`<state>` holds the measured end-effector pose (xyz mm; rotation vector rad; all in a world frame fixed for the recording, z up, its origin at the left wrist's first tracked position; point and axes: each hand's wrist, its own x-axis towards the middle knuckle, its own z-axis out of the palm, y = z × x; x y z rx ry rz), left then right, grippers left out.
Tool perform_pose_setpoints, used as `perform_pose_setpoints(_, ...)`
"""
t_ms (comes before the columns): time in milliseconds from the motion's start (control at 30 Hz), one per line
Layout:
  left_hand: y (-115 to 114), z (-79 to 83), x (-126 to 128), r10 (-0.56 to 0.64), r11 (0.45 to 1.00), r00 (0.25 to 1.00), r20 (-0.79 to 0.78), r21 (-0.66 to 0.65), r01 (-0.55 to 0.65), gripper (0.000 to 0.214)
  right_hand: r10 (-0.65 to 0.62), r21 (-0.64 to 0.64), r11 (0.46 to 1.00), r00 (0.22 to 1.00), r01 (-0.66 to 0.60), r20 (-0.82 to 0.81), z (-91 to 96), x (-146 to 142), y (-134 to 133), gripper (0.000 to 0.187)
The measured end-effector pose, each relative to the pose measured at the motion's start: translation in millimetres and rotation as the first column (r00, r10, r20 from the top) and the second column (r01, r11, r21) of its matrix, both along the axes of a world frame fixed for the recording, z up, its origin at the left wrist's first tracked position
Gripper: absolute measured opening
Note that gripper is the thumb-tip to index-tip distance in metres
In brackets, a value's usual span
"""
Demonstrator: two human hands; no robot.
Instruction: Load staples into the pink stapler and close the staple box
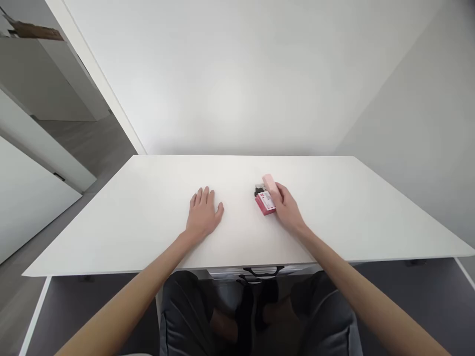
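My right hand (pixel 287 205) is closed round a pale pink oblong block (pixel 270 183), whose far end sticks out past the fingers; its exact kind does not show. Just left of these fingers lies a small red box with a white label (pixel 265 201), partly under the hand. Behind that box are a small black item (pixel 258 191) and a greyish flat piece, both too small to name. Flat on the table, left of these things and apart from them, rests my left hand (pixel 203 212), fingers spread and holding nothing.
The white table (pixel 122 222) reaches back to a plain white wall (pixel 237 89). Under its front edge are my legs and a black handle (pixel 263 272). On the left, a white door panel (pixel 33 193) and grey floor (pixel 89 138) are visible.
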<state>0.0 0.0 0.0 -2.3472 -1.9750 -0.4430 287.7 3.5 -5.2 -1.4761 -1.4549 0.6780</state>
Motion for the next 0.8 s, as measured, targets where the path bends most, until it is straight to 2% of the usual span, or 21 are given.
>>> perform_pose_setpoints(100,-1,-0.2,0,0.004,1.0,1.0,-0.001,0.002,-0.004,0.059,0.095,0.002,0.995,0.995,-0.095,0.008,6.2,-36,-7,0.061)
perform_pose_setpoints(200,-3,-0.2,1,0.008,1.0,1.0,-0.009,0.003,-0.008,0.06,0.114,-0.007,0.993,0.993,-0.114,-0.007,8.2,-53,-13,0.062)
perform_pose_setpoints(533,-3,-9.2,-3,-0.002,0.999,1.0,0.001,0.048,0.002,0.06,0.087,-0.045,0.995,0.994,-0.09,-0.061,6.3,-53,-12,0.059)
perform_pose_setpoints(800,-7,-3.5,-1,-0.01,1.0,1.0,0.023,-0.007,0.01,0.06,0.072,-0.072,0.994,0.995,-0.078,-0.075,10.2,-53,-15,0.064)
